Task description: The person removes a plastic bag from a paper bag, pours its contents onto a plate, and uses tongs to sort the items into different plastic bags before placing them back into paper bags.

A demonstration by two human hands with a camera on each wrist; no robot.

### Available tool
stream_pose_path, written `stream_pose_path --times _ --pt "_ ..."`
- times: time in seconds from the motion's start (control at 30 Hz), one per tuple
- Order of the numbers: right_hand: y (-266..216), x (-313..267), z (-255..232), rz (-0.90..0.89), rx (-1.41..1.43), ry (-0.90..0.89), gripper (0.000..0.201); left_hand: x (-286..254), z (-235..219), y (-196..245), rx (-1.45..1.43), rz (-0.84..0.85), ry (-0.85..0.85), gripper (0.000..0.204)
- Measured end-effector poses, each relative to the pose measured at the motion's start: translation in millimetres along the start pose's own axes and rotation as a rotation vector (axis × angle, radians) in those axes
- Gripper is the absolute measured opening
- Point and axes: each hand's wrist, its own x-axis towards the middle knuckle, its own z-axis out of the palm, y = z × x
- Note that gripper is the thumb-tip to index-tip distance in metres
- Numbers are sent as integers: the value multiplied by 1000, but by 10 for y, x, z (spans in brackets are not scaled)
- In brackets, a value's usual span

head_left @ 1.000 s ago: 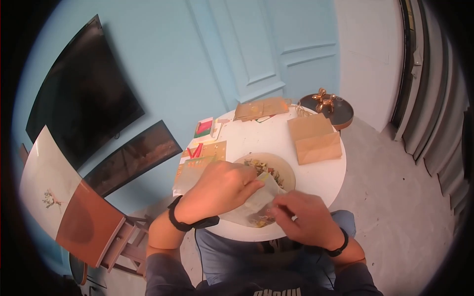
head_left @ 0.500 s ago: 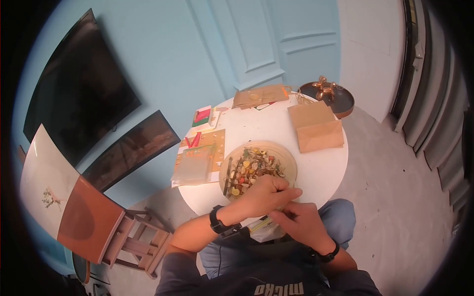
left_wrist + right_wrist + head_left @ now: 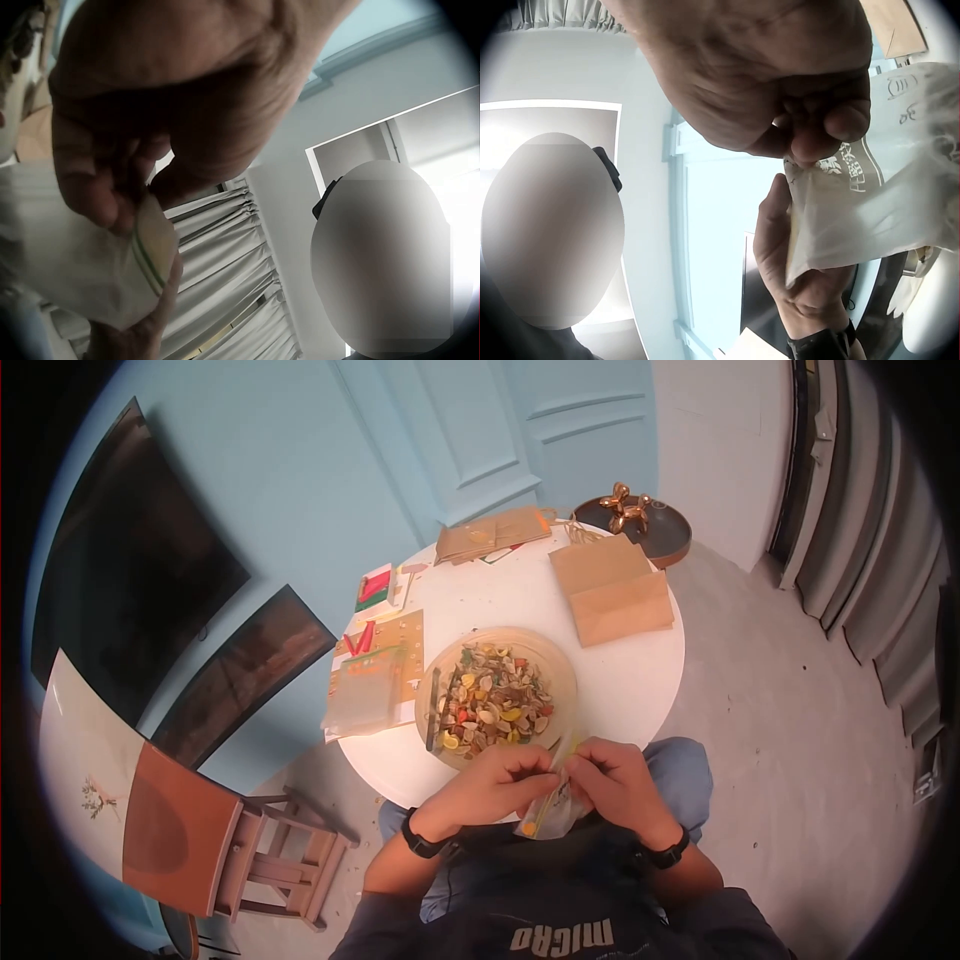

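Pinching the bag (image 3: 548, 818) between curled fingers, left hand (image 3: 490, 785) and right hand (image 3: 618, 788) meet near the table's (image 3: 635, 690) near edge.

Dark, white-lettered shirt; black wristbands.

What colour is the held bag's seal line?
The seal line is green, clearest in the left wrist view.

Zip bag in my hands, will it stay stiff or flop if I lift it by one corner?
Probably floppy: the zip bag is creased, thin-looking film. The green-lined zip strip curves without creasing, so may be stiffer. The smooth-looking film could be slightly slippery.
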Motion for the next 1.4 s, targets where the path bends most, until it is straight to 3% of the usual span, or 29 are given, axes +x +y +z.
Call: stream_pose_path --times 0.07,0.4,0.57,0.67,0.77,0.97,1.1,1.27,1.4 --pt "8 9 22 35 20 -6 24 -15 20 -27 -11 -31 11 13" --pt "62 6 -29 1 -96 10 33 117 299 -108 -17 151 47 15" --pt "41 -10 -105 110 170 -89 30 130 240 -272 -104 161 0 15" --pt "112 -14 -140 112 287 -144 26 73 330 -63 -238 4 29 16" --pt "144 -22 -166 118 367 -188 22 74 295 -292 -276 71 -16 17" --pt "234 -27 -187 154 458 -199 18 16 424 -253 47 262 176 18" --pt "565 -10 -156 130 692 -253 19 -48 394 -214 94 171 190 24" --pt "514 8 -228 191 647 -310 22 -70 407 -180 155 114 250 29" --pt "626 21 -252 136 623 -349 23 -68 422 -143 181 103 257 30"
